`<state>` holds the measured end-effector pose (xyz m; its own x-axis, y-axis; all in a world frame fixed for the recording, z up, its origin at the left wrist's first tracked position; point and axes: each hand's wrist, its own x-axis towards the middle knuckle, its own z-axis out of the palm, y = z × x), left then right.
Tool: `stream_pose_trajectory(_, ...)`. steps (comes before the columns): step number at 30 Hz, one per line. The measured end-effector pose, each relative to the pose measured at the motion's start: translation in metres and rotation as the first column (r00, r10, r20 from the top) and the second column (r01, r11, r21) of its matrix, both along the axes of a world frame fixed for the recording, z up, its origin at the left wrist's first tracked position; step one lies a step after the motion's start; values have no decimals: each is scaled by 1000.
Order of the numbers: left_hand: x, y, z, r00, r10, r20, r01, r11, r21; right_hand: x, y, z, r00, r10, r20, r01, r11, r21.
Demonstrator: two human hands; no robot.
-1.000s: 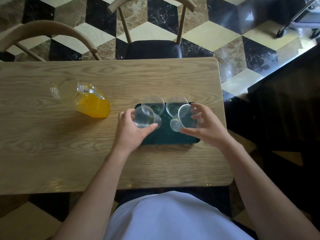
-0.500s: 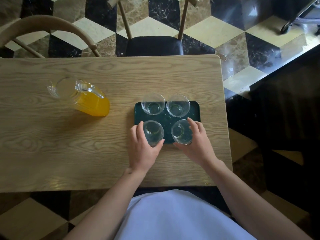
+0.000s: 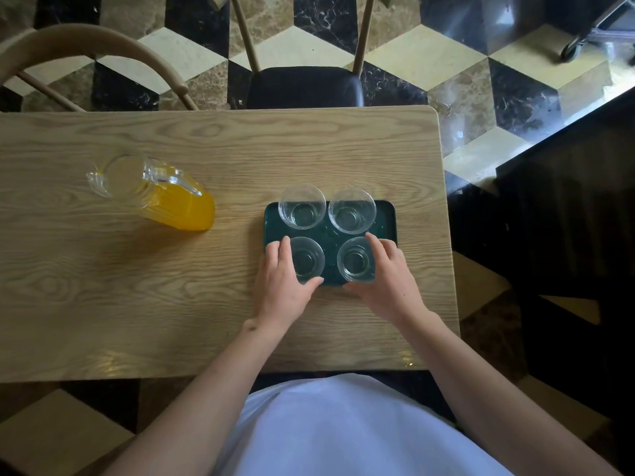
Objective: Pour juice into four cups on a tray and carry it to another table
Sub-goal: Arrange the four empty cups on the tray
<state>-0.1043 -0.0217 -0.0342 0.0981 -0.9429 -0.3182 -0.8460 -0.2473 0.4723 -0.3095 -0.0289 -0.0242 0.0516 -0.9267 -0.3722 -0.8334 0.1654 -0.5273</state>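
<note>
A dark green tray (image 3: 389,219) lies on the right part of the wooden table (image 3: 206,304). Several clear, empty cups stand upright on it in two rows. The far left cup (image 3: 302,210) and far right cup (image 3: 352,214) stand free. My left hand (image 3: 280,286) wraps the near left cup (image 3: 307,261), thumb in front and fingers on its left side. My right hand (image 3: 390,280) holds the near right cup (image 3: 355,261) the same way from the right. A glass pitcher (image 3: 154,192) of orange juice stands to the left, apart from the tray.
Two wooden chairs stand at the table's far side, one with a black seat (image 3: 304,87) straight ahead, another (image 3: 86,53) at the far left. The table's right edge is close to the tray. A dark counter (image 3: 567,218) is at the right.
A second ago both hands held the two near cups tilted above the tray. The cups now stand upright in the tray's near row, with both hands still around them.
</note>
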Motion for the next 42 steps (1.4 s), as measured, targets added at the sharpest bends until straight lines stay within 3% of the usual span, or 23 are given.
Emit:
stream_pose_trajectory(20,-5,11,-3,997,43,-64,-41,999,28,11,11,-2,994,-86,65,86,996,-1)
stream_pose_trajectory(25,-2,5,15,979,135,-151,-143,989,-45,6,2,9,993,-85,88,81,996,42)
stream_pose_trajectory(27,3,-10,24,939,267,-218,-285,957,-55,1,-8,16,974,-166,154,161,986,47)
stream_pose_trajectory(30,13,-45,28,807,505,-306,-511,857,66,-3,-35,27,893,-377,247,372,926,69)
stream_pose_trajectory(34,26,-81,21,666,642,-379,-605,763,228,-7,-73,25,827,-526,198,499,849,171)
stream_pose_trajectory(42,25,-88,13,668,649,-363,-589,760,275,-6,-90,23,809,-569,150,525,812,254)
